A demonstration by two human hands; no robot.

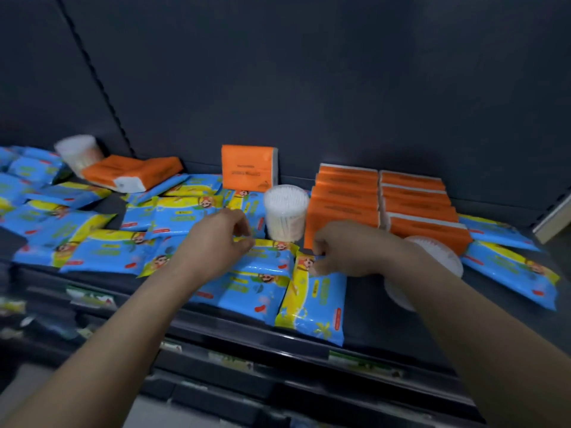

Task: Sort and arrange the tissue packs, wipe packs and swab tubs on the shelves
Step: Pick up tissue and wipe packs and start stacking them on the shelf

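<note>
Several blue and yellow wipe packs lie scattered over the dark shelf [374, 316]. My left hand [219, 239] pinches the top edge of a wipe pack [265, 257] in the middle. My right hand [346, 248] grips the top end of another wipe pack [315, 301] that hangs over the shelf's front edge. A clear swab tub [286, 213] stands upright just behind my hands. Another swab tub [445, 257] lies partly hidden under my right forearm. Orange tissue packs [383, 199] sit in two neat rows at the right.
One orange tissue pack [248, 168] stands upright against the back wall, and another [133, 173] lies flat at the left beside a tipped swab tub [79, 152]. More wipe packs [509, 270] lie at the far right. Lower shelves with price labels [361, 362] run below.
</note>
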